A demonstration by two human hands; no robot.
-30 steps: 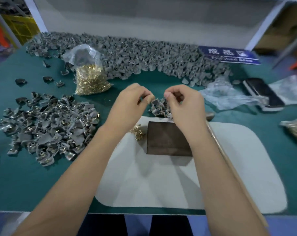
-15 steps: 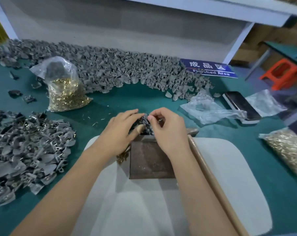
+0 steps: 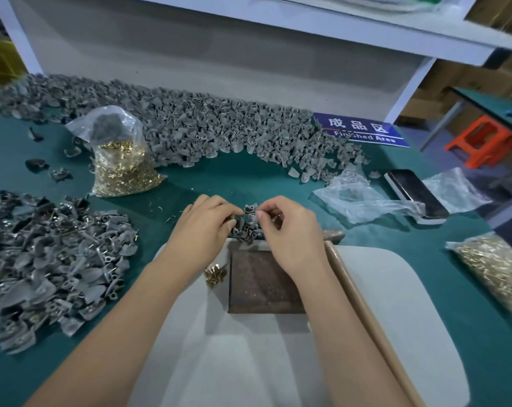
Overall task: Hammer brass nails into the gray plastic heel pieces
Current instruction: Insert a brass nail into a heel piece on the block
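Left pile (image 3: 52, 268): I see gray heel pieces heaped on the left of the green surface (image 3: 225, 177), some with brass nail heads showing; they lie every way, no shared axis.
Nail bag (image 3: 122, 160): clear plastic, part full of brass nails, standing behind that pile.
Far ridge (image 3: 190, 133): a long bank of gray heel pieces running left to right along the white back panel.
Left hand (image 3: 203, 230): my fingers are curled, tips pressed on the small cluster of heel pieces (image 3: 247, 227) just beyond the metal block; I cannot tell which piece they grip.
Loose nails (image 3: 215, 273): a small brass clump on the white mat (image 3: 381, 318), touching the block's left edge.
Metal block (image 3: 263, 284): dark, rusty, square, flat on the mat.
Right hand (image 3: 290, 233): thumb and forefinger pinch something small at the cluster's top; too small to name or to give its axis.
Hammer (image 3: 363, 312): wooden handle running from the near right toward the cluster, head beside my right hand.
Right side: crumpled bag (image 3: 363, 198), phone (image 3: 416, 195), second nail bag (image 3: 495, 268).
Room: blue sign (image 3: 360, 129), orange stool (image 3: 483, 142).
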